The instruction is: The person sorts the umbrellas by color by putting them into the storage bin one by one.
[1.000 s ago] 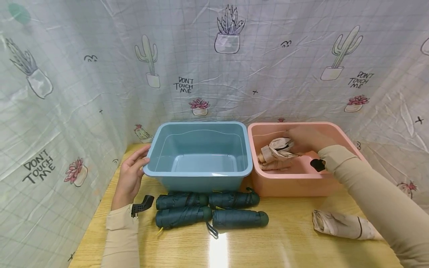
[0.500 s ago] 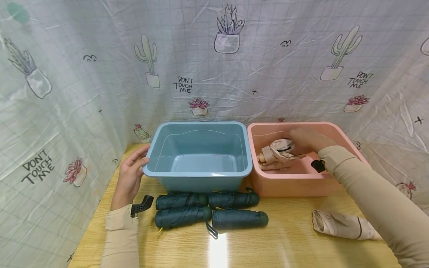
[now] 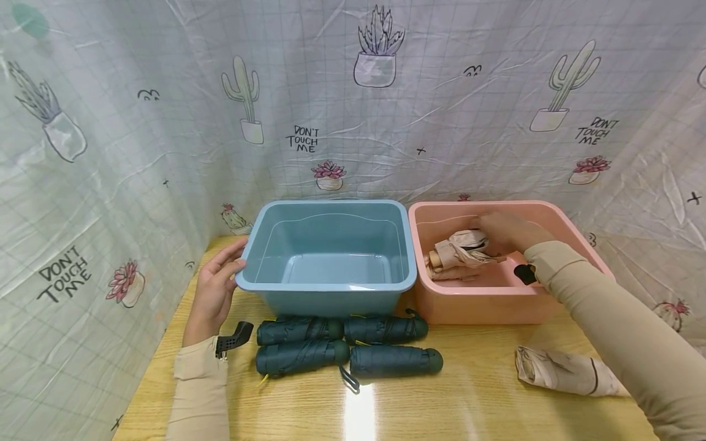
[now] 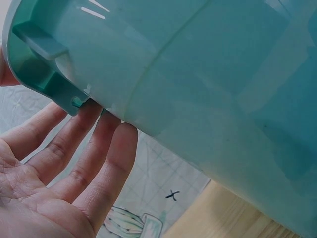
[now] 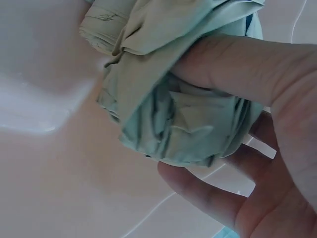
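My left hand [image 3: 217,286] holds the left rim of the blue tub [image 3: 325,286], thumb at the edge and fingers below it. In the left wrist view its fingers [image 4: 111,158] reach against the outer wall [image 4: 213,99]. Inside the pink tub [image 3: 491,290], my right hand [image 3: 510,231] grips a loosely wrapped beige folding umbrella [image 3: 460,251]. The right wrist view shows the thumb pressed into the cloth folds [image 5: 193,119], other fingers around the far side. Another rolled beige umbrella [image 5: 104,25] lies beside it in the tub.
Several dark green folding umbrellas [image 3: 394,361] lie in two rows in front of the blue tub. One rolled beige umbrella [image 3: 562,370] lies on the wooden table [image 3: 441,410] at the right, near my right forearm. A printed curtain [image 3: 353,110] hangs behind both tubs.
The held beige umbrella has shifted slightly to the right in the pink tub along with my right hand. My left hand stays at the blue tub's rim.
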Available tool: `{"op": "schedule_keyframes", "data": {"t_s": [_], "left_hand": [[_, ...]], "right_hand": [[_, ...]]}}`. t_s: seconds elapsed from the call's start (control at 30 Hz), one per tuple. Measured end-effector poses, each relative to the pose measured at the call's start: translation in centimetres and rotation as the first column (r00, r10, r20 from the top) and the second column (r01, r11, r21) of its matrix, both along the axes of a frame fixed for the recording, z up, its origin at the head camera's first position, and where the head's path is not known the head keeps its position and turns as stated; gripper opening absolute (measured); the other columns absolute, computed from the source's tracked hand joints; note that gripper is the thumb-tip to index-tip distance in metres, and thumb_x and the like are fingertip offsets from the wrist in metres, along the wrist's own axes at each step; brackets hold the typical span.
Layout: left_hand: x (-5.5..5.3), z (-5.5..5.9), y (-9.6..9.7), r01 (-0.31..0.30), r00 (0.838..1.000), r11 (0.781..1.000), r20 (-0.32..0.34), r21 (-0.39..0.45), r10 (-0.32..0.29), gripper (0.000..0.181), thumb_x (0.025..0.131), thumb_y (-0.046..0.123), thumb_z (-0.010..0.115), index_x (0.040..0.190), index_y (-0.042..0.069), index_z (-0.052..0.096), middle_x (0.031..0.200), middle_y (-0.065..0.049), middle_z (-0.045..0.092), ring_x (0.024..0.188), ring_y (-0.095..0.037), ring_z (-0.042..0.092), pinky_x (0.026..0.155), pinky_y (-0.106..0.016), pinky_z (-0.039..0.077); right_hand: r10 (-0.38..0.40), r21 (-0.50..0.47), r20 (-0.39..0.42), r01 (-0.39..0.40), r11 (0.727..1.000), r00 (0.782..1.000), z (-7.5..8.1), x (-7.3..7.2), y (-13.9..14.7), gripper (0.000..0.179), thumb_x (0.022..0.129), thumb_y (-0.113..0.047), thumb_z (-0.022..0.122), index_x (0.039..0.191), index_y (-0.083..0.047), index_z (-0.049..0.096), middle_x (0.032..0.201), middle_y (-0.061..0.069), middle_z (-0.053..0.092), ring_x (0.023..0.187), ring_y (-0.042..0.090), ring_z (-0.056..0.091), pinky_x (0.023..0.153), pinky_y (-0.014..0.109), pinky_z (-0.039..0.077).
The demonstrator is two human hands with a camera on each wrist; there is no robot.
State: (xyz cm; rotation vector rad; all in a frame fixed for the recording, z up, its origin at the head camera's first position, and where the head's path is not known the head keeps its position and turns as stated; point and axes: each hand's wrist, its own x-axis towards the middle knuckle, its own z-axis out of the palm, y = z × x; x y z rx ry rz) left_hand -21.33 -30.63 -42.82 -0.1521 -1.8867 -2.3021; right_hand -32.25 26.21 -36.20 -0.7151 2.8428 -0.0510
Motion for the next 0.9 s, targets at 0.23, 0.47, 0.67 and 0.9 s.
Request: {"op": "schedule_keyframes", "data": {"t_s": [0.23, 0.47, 0.67, 0.9], "left_hand": [[-0.1, 0.1, 0.0, -0.001, 1.000, 1.000, 0.001, 0.000, 0.001, 0.052, 0.103, 0.007, 0.060, 0.150, -0.007, 0.044, 0.123, 0.000, 0.063, 0.105, -0.008, 0.065, 0.080, -0.019, 0.058], [-0.1, 0.2, -0.1, -0.004, 1.000, 1.000, 0.010, -0.002, 0.004, 0.052, 0.102, 0.008, 0.061, 0.150, -0.005, 0.046, 0.122, 0.000, 0.063, 0.104, -0.007, 0.065, 0.079, -0.019, 0.058], [-0.2, 0.2, -0.1, -0.004, 1.000, 1.000, 0.009, 0.003, 0.004, 0.052, 0.102, 0.008, 0.061, 0.150, -0.006, 0.045, 0.123, 0.001, 0.064, 0.104, -0.007, 0.066, 0.079, -0.019, 0.059], [-0.3, 0.1, 0.0, 0.003, 1.000, 1.000, -0.002, 0.013, -0.003, 0.052, 0.102, 0.006, 0.061, 0.149, -0.008, 0.044, 0.123, 0.000, 0.065, 0.105, -0.008, 0.066, 0.079, -0.020, 0.059]], "right_hand": [[-0.006, 0.013, -0.018, 0.006, 1.000, 1.000, 0.3, 0.1, 0.2, 0.023, 0.077, 0.012, 0.063, 0.080, -0.010, 0.064, 0.071, 0.001, 0.044, 0.061, 0.016, 0.044, 0.055, 0.030, 0.035], [-0.009, 0.023, -0.021, 0.010, 1.000, 1.000, 1.4, 0.5, 0.7, 0.017, 0.082, 0.005, 0.065, 0.076, -0.011, 0.064, 0.069, -0.001, 0.045, 0.060, 0.014, 0.045, 0.056, 0.031, 0.036], [-0.032, -0.063, -0.012, 0.031, 0.998, 0.999, 2.8, 1.3, 1.2, 0.032, 0.090, -0.003, 0.066, 0.122, -0.005, 0.068, 0.109, 0.009, 0.072, 0.097, 0.024, 0.067, 0.084, 0.047, 0.057], [-0.061, -0.144, -0.062, 0.052, 0.988, 0.996, 4.2, 3.1, 1.8, 0.036, 0.094, -0.011, 0.070, 0.128, 0.000, 0.065, 0.111, 0.017, 0.072, 0.099, 0.033, 0.069, 0.084, 0.052, 0.058]]}}
